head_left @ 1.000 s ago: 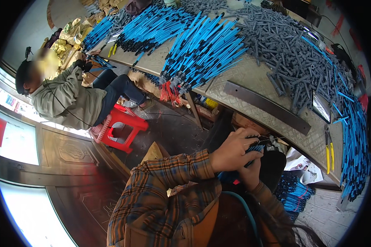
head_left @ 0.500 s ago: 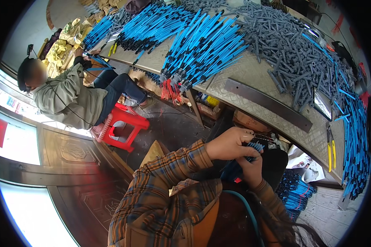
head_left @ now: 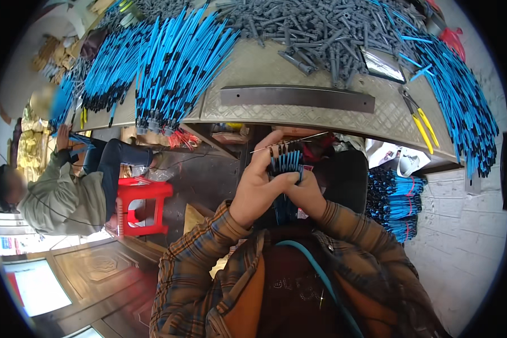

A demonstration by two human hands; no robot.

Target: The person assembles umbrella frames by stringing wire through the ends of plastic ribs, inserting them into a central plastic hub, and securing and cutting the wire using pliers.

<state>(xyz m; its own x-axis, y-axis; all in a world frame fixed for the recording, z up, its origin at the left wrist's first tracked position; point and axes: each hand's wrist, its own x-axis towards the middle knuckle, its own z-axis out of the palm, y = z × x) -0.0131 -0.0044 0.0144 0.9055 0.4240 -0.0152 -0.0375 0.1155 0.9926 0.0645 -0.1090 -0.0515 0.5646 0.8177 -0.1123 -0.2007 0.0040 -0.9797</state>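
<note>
A small bundle of blue and black thin pieces (head_left: 288, 162) stands between my two hands, above my lap, with its ends pointing up. My left hand (head_left: 253, 190) is closed around its left side, thumb laid across the front. From the other side my right hand (head_left: 310, 194) grips the same bundle low down, its thumb close to the left one. A thin straight rod or wire (head_left: 307, 138) crosses just above the bundle, by my left fingertips; what keeps it there I cannot make out. The lower part of the bundle is hidden behind my hands.
Ahead is a worktable (head_left: 321, 115) bearing a metal bar (head_left: 298, 97), grey plastic parts (head_left: 321, 28), blue rod bundles (head_left: 180, 62) and yellow-handled pliers (head_left: 422, 127). Tied bundles (head_left: 397, 197) are stacked below right. A person (head_left: 67, 188) sits left on a red stool (head_left: 146, 197).
My view has swung to the right, so table and person appear farther left. Both hands still hold the bundle, and its ends and the thin rod now show more plainly.
</note>
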